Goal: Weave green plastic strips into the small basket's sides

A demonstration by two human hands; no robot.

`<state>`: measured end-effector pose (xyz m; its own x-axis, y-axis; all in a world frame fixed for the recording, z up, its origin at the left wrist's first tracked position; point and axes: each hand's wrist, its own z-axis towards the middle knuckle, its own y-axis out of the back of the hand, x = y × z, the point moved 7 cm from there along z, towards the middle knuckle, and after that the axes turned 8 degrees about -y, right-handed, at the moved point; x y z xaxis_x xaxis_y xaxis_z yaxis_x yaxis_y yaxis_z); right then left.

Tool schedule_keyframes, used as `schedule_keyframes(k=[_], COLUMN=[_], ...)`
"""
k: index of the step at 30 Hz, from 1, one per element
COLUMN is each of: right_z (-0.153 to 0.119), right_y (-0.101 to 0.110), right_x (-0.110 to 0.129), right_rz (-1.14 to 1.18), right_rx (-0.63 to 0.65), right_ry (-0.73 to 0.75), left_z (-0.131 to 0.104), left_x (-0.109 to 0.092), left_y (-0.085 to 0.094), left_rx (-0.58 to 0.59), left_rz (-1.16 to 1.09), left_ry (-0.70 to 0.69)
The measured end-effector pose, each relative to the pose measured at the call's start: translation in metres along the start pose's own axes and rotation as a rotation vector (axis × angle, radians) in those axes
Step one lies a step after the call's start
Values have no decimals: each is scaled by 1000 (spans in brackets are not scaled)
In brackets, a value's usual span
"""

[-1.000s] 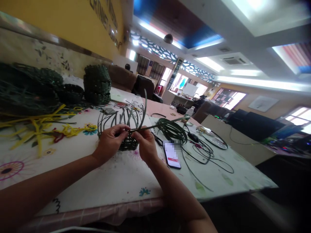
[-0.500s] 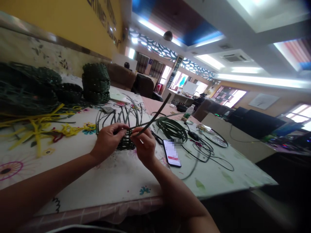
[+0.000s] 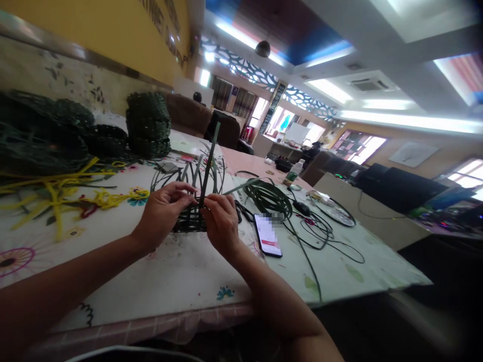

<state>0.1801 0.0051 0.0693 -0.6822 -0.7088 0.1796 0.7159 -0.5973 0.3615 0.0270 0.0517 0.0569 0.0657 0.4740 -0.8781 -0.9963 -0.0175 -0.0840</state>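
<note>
In the head view, pinched a flat dark green strip [image 3: 210,163] upright with the right hand [image 3: 222,221] at the rim of the half-woven basket [image 3: 188,220], low on the floral tablecloth [image 3: 166,291]. Brought the left hand [image 3: 160,211] to that rim, fingertips narrowly apart; could not tell their hold. Saw the smartphone [image 3: 268,235], screen partly pixelated, near the strip coil [image 3: 268,196]. Read only part of the wall lettering [image 3: 160,22], roughly "RTNMET".

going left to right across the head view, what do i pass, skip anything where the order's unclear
Dark green woven pile → left hand → right hand → phone → clear bottle → dark screens
</note>
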Motion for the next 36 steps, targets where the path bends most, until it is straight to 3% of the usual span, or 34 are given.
schedule_keyframes(k=[5,11,17,22,27,31,33,36], right_z=[-8,-21,-29,-29,-30,-30,-29,-28], right_y=[-10,-27,-39,-40,-37,-34,-36,-35], right_x=[-2,-8,-5,-1,-1,-2,-7,-14], right_rz=[11,-56,-264,-348,-291,-261,-247,-268], right_rx=[43,179,266,209,155,133,165,159], right_ry=[-44,44,127,219,293,295,248,220], left_z=[5,12,21,26,27,28,26,14], left_x=[-1,-4,-3,0,2,-6,-19,-40], left_y=[10,17,23,26,28,31,31,29], left_rx=[-75,-105,-129,-105,-91,-15,33,-7], left_rz=[-58,-58,-141,-163,-161,71,342,677], left_ry=[-18,19,60,81,68,-118,-314,-602])
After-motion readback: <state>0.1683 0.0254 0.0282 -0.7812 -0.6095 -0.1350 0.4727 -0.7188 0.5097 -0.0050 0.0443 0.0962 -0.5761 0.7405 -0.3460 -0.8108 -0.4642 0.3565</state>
